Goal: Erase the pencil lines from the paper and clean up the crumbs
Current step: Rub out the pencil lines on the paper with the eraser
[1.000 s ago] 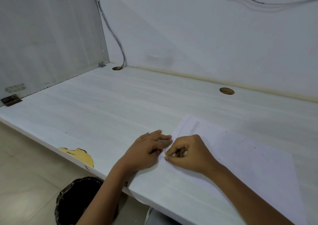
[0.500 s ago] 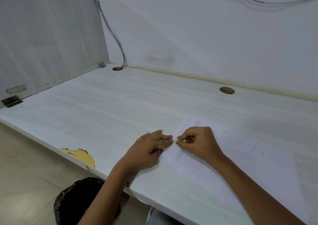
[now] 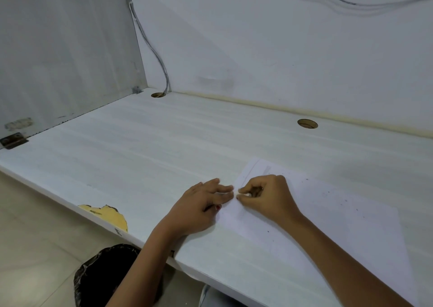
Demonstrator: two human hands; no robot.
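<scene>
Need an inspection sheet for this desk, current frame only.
Surface: white desk, chip on its front edge, two holes near the back.
Job's things: paper flat on the desk, faint pencil lines near its far corner; eraser.
Clutter: dark crumbs scattered on the paper.
Hands: left hand presses the paper's edge, fingers straight; right hand pinches the eraser.
Cables: cable drops down the corner into a hole; second cable on the wall.
Surroundings: dark bin on the floor by the desk's front edge.
</scene>
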